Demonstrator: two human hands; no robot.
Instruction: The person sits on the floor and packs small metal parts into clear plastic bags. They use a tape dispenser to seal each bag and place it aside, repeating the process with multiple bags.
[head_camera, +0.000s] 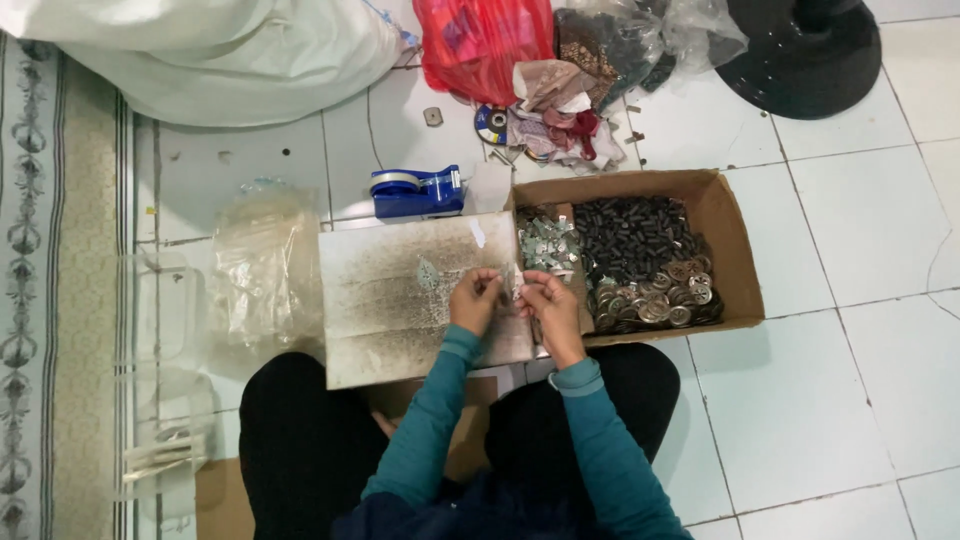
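Over a stained board (400, 300) on the lap: left hand (474, 300) and right hand (545, 300), both pinching one small clear packet (515, 283); cardboard box (735, 250) of metal parts alongside, within reach; blue tape dispenser (417, 190) beyond.

Bare white floor tiles (800, 400) are left open to the right and near right. The far side is closed off by a cardboard box (735, 250) of metal parts, a blue tape dispenser (415, 192) and heaped bags (480, 45). The left is blocked by clear plastic bags (265, 270).
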